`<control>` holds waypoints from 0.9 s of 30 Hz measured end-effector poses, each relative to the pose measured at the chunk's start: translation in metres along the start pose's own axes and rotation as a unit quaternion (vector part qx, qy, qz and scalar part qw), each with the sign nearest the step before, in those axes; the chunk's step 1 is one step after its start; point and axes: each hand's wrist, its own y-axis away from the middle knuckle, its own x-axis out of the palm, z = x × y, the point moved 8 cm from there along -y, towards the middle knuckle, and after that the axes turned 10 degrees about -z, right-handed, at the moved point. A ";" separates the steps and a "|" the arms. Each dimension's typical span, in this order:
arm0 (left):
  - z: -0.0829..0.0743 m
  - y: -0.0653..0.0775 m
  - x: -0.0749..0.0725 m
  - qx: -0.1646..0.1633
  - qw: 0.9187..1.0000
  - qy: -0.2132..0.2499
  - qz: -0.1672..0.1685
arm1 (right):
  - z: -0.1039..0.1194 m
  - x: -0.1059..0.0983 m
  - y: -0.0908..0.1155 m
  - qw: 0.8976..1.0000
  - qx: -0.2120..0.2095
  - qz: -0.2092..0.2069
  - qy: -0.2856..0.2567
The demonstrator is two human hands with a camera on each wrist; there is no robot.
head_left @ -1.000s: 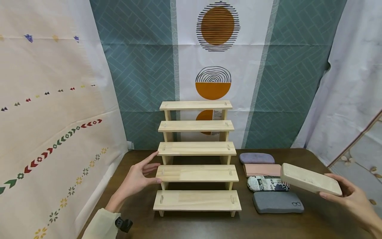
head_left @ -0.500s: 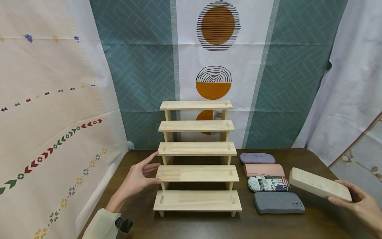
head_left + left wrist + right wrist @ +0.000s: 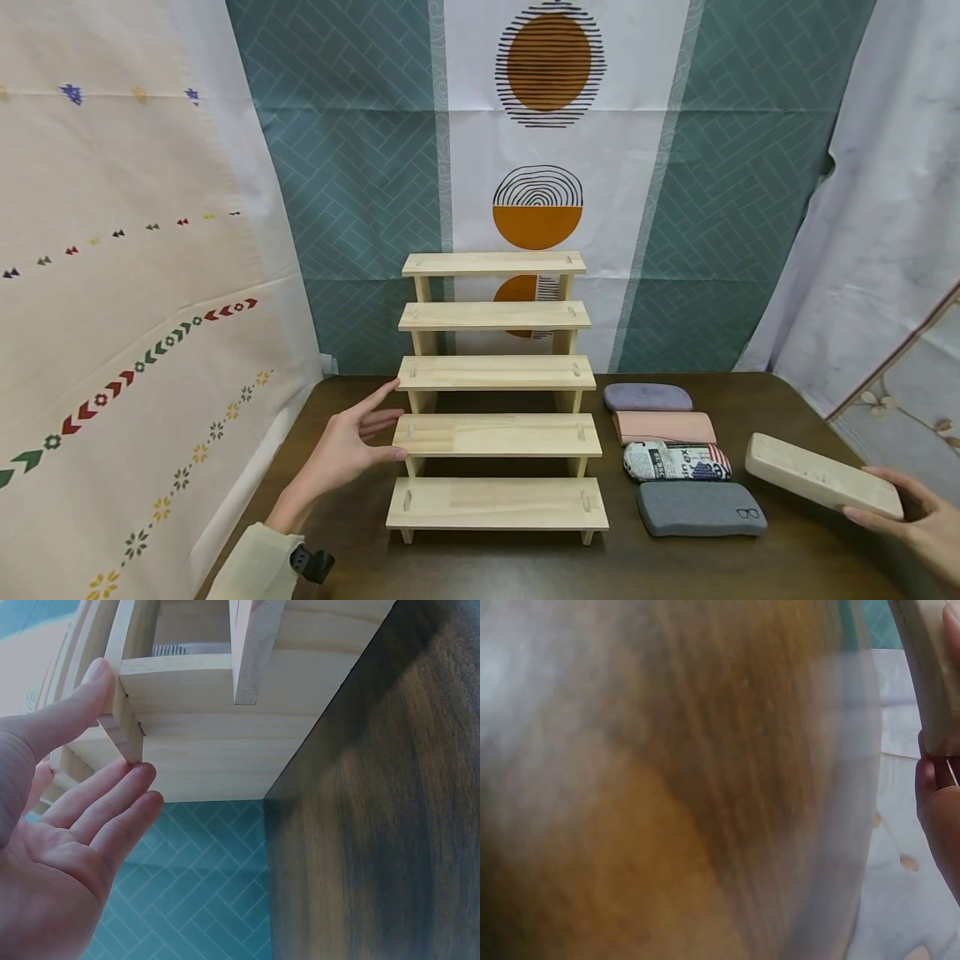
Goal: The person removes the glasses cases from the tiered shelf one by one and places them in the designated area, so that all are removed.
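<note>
At the table's right side, my right hand (image 3: 900, 517) grips the near end of a long cream glasses case (image 3: 823, 475), holding it tilted above the table. The right wrist view catches only a corner of this case (image 3: 934, 690) and part of the hand. My left hand (image 3: 348, 442) holds the left end of a pale stepped wooden shelf (image 3: 495, 435) around its second-lowest board. Thumb and fingertips touch that board's end (image 3: 124, 724) from opposite sides in the left wrist view. Lying right of the shelf are a grey glasses case (image 3: 697, 510) and a newspaper-print case (image 3: 671, 462).
Behind the printed case lie a pink case (image 3: 663, 427) and a purple case (image 3: 648, 397), all in a column on the dark wooden table (image 3: 517, 571). Patterned cloths (image 3: 352, 208) hang at the back and both sides.
The right hand has carried the cream glasses case rightward and slightly down, away from the column of cases. My left hand keeps its place at the shelf.
</note>
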 end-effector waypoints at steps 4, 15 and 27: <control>0.000 0.000 0.000 0.000 1.000 0.002 0.000 | -0.004 -0.003 -0.001 1.000 -0.009 -0.005 0.000; -0.001 0.000 0.000 0.000 1.000 -0.002 -0.002 | -0.017 0.000 0.001 0.996 0.021 0.024 0.088; -0.002 0.000 0.000 0.003 1.000 -0.007 -0.001 | -0.029 0.001 -0.006 0.979 0.025 0.029 0.201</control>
